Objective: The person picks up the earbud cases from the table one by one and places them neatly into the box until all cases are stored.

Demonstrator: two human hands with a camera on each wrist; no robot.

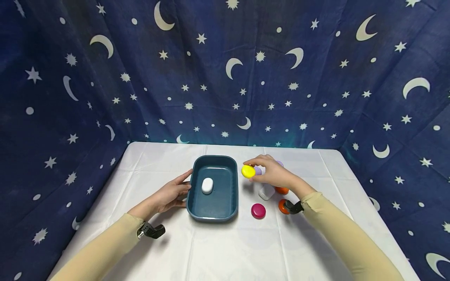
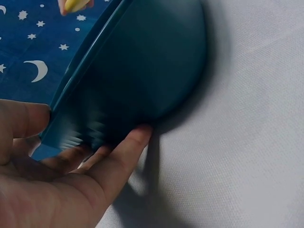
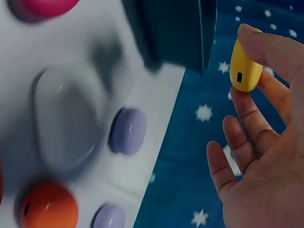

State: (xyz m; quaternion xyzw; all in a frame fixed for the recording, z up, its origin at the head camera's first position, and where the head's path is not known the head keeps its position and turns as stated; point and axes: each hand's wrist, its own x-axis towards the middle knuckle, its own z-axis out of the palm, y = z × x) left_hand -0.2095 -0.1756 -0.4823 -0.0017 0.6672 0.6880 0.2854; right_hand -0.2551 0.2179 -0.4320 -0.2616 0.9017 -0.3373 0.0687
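Yellow case (image 1: 248, 171), pinched in the right hand (image 1: 272, 171), hangs beside the dish (image 1: 222, 200), toward the back edge of the table (image 1: 225, 249); the left hand (image 1: 172, 194), fingers extended, touches the dish; a firm pinch clear of its rim should help

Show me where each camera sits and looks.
Head: on the head, facing forward and down at the blue tray; left hand, right hand and sleeved arms show.
Left wrist: on that wrist, facing the tray's outer side; left hand shows.
Right wrist: on that wrist, facing the right hand pinching a yellow object.
All views share the tray and yellow object.
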